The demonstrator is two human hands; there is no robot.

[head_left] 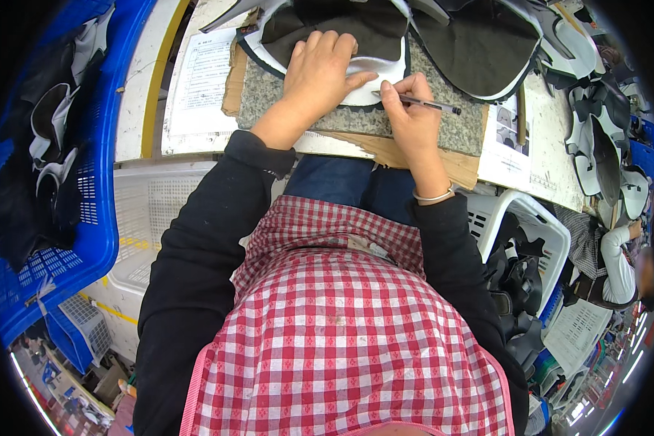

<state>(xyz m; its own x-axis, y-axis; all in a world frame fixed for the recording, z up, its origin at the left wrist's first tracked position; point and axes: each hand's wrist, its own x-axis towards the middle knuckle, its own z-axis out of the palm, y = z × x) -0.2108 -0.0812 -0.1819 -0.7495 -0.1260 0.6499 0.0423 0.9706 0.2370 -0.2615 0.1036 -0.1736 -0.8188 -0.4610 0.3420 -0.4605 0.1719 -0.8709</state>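
Nearest me, my right hand (pixel 413 116) pinches a pen (pixel 429 104), its tip on the white edge of the shoe piece (pixel 370 69). My left hand (pixel 316 73) lies flat and open on that piece, pressing it to the stone slab (pixel 269 94). I judge the piece light, limp and apt to slide, best held down near the marked edge. Beyond the slab more pieces (pixel 479 43) crowd the table (pixel 552 167); the slab's near edge leaves little room.
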